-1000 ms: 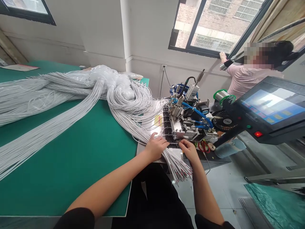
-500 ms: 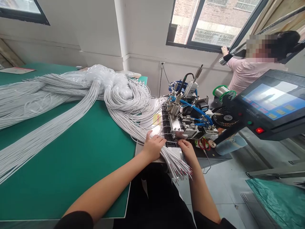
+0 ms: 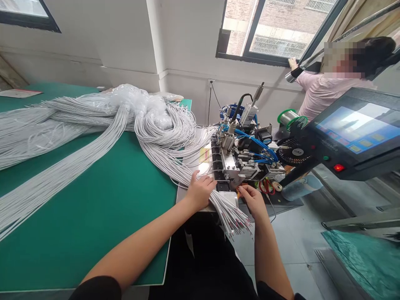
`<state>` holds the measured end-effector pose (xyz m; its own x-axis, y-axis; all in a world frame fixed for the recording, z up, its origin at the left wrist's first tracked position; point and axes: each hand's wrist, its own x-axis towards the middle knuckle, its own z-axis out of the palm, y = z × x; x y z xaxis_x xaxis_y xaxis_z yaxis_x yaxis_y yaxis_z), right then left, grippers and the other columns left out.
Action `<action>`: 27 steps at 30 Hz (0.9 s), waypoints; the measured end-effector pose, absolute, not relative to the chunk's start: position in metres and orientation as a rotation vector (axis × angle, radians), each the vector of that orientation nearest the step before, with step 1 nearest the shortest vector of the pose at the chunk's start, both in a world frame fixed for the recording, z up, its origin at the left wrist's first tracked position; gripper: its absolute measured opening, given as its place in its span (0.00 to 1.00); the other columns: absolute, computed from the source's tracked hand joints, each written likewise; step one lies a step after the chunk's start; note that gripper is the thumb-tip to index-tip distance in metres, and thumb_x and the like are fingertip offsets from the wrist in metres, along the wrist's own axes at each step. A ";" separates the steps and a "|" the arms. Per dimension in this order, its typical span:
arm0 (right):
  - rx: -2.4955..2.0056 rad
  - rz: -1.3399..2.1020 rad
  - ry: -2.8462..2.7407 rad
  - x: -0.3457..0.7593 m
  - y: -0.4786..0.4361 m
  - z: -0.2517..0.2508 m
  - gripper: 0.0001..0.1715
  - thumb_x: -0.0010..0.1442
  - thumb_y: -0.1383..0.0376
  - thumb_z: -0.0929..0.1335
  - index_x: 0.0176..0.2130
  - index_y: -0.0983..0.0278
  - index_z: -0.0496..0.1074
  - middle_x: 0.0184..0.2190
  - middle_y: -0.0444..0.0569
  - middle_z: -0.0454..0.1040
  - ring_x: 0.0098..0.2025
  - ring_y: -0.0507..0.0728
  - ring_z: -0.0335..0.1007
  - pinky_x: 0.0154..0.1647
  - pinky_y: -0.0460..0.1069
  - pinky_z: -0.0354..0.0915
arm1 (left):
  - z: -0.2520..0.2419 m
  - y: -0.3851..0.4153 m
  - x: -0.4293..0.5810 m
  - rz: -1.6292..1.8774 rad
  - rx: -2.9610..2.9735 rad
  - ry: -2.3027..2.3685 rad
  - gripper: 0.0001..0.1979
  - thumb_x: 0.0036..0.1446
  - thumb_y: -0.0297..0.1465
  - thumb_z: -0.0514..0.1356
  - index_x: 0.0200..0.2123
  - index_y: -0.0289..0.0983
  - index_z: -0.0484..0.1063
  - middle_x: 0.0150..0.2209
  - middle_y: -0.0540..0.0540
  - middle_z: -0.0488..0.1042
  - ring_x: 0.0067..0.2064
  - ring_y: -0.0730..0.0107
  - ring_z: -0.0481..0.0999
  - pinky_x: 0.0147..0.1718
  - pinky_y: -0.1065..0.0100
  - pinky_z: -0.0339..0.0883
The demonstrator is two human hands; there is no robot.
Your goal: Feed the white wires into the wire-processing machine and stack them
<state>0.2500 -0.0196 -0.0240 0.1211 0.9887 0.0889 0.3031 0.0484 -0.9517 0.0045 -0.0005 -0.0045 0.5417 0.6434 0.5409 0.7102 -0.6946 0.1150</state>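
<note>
- White walls and a dark-framed window [image 3: 275, 29] back a workshop corner, where a green-topped work table [image 3: 103, 216] fills the left side of the view.
- Long bundles of thin grey-white wires [image 3: 93, 125] sprawl across that table and gather towards its right edge.
- Just past the edge, a fanned bunch of grey wire ends with reddish tips [image 3: 233, 216] hangs off a small metal plate.
- Left hand [image 3: 200, 191] lies palm down on that bunch, fingers spread loosely over the wires, pressing them rather than gripping.
- Right hand [image 3: 251, 199] sits just beside the bunch, its fingertips pinched together at the front of a small metal machine with blue hoses [image 3: 246, 156]; what they pinch is too small to tell.
- Red-handled scissors [image 3: 266, 186] lie just right of that hand.
- Right of the machine are a black fan [image 3: 292, 152] and a dark-cased touch screen [image 3: 356, 129].
- Behind these, a person in a pink top [image 3: 321, 93] reaches up to the window.
</note>
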 end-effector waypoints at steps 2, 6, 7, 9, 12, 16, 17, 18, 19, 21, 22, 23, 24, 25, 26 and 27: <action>-1.464 0.899 -1.398 0.255 -0.029 -0.015 0.20 0.57 0.50 0.68 0.29 0.64 0.70 0.22 0.45 0.66 0.25 0.52 0.60 0.26 0.46 0.58 | -0.004 -0.001 0.005 -0.873 -2.638 -1.167 0.20 0.49 0.21 0.55 0.46 0.38 0.72 0.47 0.42 0.76 0.52 0.57 0.71 0.59 0.47 0.41; -1.489 0.908 -1.563 0.257 -0.048 0.007 0.19 0.59 0.51 0.66 0.30 0.64 0.71 0.22 0.44 0.66 0.23 0.51 0.58 0.24 0.46 0.55 | -0.003 -0.002 0.005 -0.895 -2.635 -1.148 0.18 0.50 0.21 0.55 0.45 0.39 0.73 0.46 0.44 0.77 0.50 0.59 0.72 0.60 0.47 0.40; -1.484 0.902 -1.622 0.256 -0.052 0.013 0.18 0.60 0.52 0.66 0.31 0.64 0.72 0.23 0.45 0.67 0.24 0.51 0.59 0.25 0.46 0.56 | -0.003 -0.002 0.005 -0.896 -2.636 -1.142 0.18 0.50 0.21 0.55 0.44 0.39 0.73 0.46 0.45 0.77 0.49 0.60 0.72 0.60 0.47 0.41; -1.465 0.895 -1.749 0.254 -0.058 0.022 0.17 0.60 0.53 0.66 0.32 0.64 0.73 0.26 0.46 0.70 0.26 0.52 0.61 0.27 0.47 0.58 | -0.001 -0.002 0.004 -0.900 -2.632 -1.129 0.17 0.51 0.21 0.54 0.43 0.40 0.73 0.44 0.45 0.77 0.47 0.61 0.73 0.59 0.47 0.41; -1.431 0.898 -1.915 0.250 -0.063 0.032 0.16 0.61 0.54 0.66 0.32 0.63 0.73 0.29 0.48 0.72 0.29 0.54 0.63 0.28 0.47 0.59 | 0.000 -0.003 0.004 -0.896 -2.632 -1.106 0.18 0.50 0.20 0.54 0.42 0.39 0.73 0.43 0.46 0.77 0.45 0.62 0.73 0.59 0.47 0.42; -1.460 0.893 -2.028 0.244 -0.067 0.038 0.15 0.61 0.55 0.66 0.33 0.63 0.73 0.28 0.47 0.72 0.26 0.52 0.61 0.27 0.47 0.58 | 0.000 -0.002 0.004 -0.891 -2.625 -1.107 0.16 0.51 0.20 0.54 0.41 0.40 0.73 0.41 0.47 0.78 0.43 0.64 0.74 0.58 0.47 0.42; -1.467 0.885 -2.040 0.243 -0.067 0.038 0.14 0.61 0.55 0.66 0.34 0.63 0.74 0.28 0.47 0.72 0.26 0.52 0.60 0.26 0.47 0.58 | 0.000 -0.002 0.004 -0.892 -2.623 -1.106 0.16 0.51 0.20 0.54 0.41 0.40 0.73 0.41 0.47 0.77 0.42 0.64 0.74 0.58 0.47 0.43; -1.469 0.878 -2.048 0.242 -0.068 0.038 0.14 0.61 0.56 0.66 0.34 0.63 0.74 0.28 0.47 0.72 0.26 0.52 0.60 0.26 0.47 0.58 | -0.001 -0.002 0.004 -0.891 -2.623 -1.104 0.16 0.51 0.20 0.54 0.41 0.40 0.73 0.40 0.48 0.77 0.42 0.64 0.74 0.58 0.47 0.43; -1.468 0.872 -2.055 0.242 -0.068 0.038 0.13 0.61 0.56 0.65 0.34 0.62 0.73 0.28 0.47 0.72 0.26 0.52 0.61 0.26 0.47 0.57 | -0.001 -0.002 0.004 -0.888 -2.624 -1.101 0.16 0.51 0.20 0.54 0.41 0.40 0.73 0.40 0.48 0.77 0.42 0.64 0.74 0.58 0.48 0.43; -1.461 0.864 -2.067 0.241 -0.067 0.037 0.13 0.61 0.57 0.65 0.33 0.62 0.73 0.28 0.47 0.72 0.27 0.53 0.61 0.27 0.47 0.58 | -0.002 -0.002 0.003 -0.881 -2.629 -1.093 0.16 0.51 0.20 0.54 0.41 0.40 0.73 0.40 0.48 0.77 0.41 0.65 0.74 0.58 0.48 0.43; -1.459 0.859 -2.073 0.241 -0.067 0.036 0.13 0.62 0.57 0.65 0.33 0.62 0.73 0.28 0.47 0.72 0.27 0.53 0.62 0.27 0.47 0.58 | -0.002 -0.001 0.003 -0.882 -2.630 -1.088 0.16 0.51 0.20 0.54 0.41 0.40 0.73 0.40 0.48 0.77 0.41 0.65 0.74 0.58 0.48 0.42; -1.459 0.851 -2.077 0.241 -0.066 0.035 0.13 0.62 0.57 0.65 0.33 0.63 0.73 0.28 0.47 0.72 0.28 0.53 0.63 0.28 0.47 0.58 | -0.002 -0.001 0.003 -0.885 -2.633 -1.082 0.16 0.50 0.20 0.54 0.41 0.39 0.73 0.40 0.48 0.77 0.41 0.65 0.74 0.58 0.48 0.42; -1.459 0.838 -2.078 0.241 -0.066 0.035 0.13 0.62 0.57 0.64 0.32 0.63 0.72 0.28 0.47 0.72 0.29 0.54 0.63 0.28 0.47 0.59 | -0.001 -0.001 0.003 -0.889 -2.638 -1.069 0.17 0.50 0.20 0.54 0.41 0.39 0.73 0.40 0.48 0.77 0.41 0.65 0.74 0.58 0.48 0.42; -1.460 0.820 -2.073 0.242 -0.065 0.035 0.13 0.62 0.57 0.64 0.32 0.63 0.72 0.29 0.47 0.72 0.29 0.54 0.64 0.29 0.47 0.59 | -0.001 -0.001 0.003 -0.893 -2.647 -1.051 0.17 0.50 0.19 0.54 0.41 0.39 0.73 0.39 0.48 0.77 0.41 0.66 0.74 0.58 0.49 0.42; -1.463 0.800 -2.062 0.242 -0.064 0.035 0.13 0.62 0.57 0.64 0.32 0.63 0.71 0.29 0.47 0.72 0.30 0.54 0.64 0.30 0.47 0.59 | -0.001 0.000 0.003 -0.893 -2.657 -1.031 0.17 0.49 0.19 0.54 0.41 0.39 0.73 0.39 0.48 0.77 0.40 0.66 0.74 0.58 0.49 0.42; -1.463 0.779 -2.046 0.242 -0.063 0.036 0.13 0.62 0.57 0.64 0.33 0.63 0.71 0.29 0.47 0.72 0.30 0.54 0.64 0.30 0.48 0.59 | -0.001 0.000 0.003 -0.889 -2.667 -1.010 0.17 0.49 0.19 0.53 0.40 0.39 0.73 0.38 0.48 0.77 0.39 0.66 0.74 0.58 0.49 0.43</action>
<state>0.2424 -0.0630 0.0355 -0.2948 0.9530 0.0700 0.6648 0.2572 -0.7014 0.0033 -0.0001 -0.0011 0.5964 0.5546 0.5803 0.6461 -0.7607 0.0631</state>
